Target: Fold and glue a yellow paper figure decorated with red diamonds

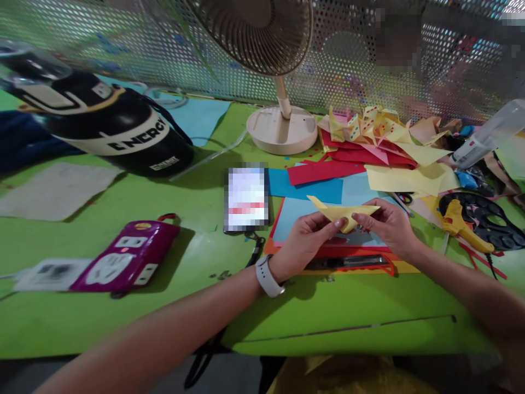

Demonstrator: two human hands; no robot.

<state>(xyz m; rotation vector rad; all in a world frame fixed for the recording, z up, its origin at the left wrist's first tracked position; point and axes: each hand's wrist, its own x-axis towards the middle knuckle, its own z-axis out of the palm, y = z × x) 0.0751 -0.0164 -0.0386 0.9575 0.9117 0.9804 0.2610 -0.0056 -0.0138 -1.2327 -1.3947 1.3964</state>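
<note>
A folded piece of yellow paper (342, 212) is held up between both hands, its pointed ends sticking out to the left and right. My left hand (308, 236), with a pale watch strap at the wrist, pinches its lower left part between thumb and fingers. On the other side my right hand (388, 225) grips the right part, thumb in front and fingers partly hidden behind. Beneath the hands lie stacked light blue and red-orange sheets (287, 217). An orange-edged cutter knife (356, 261) rests along the near side of the stack.
A phone (246, 200) lies left of the sheets. Further left are a purple power strip (127, 254) and a black bottle (127, 131). A fan (283, 128) stands behind. Paper scraps (377, 131), a yellow glue gun (463, 224) and a black palette (504, 224) lie right.
</note>
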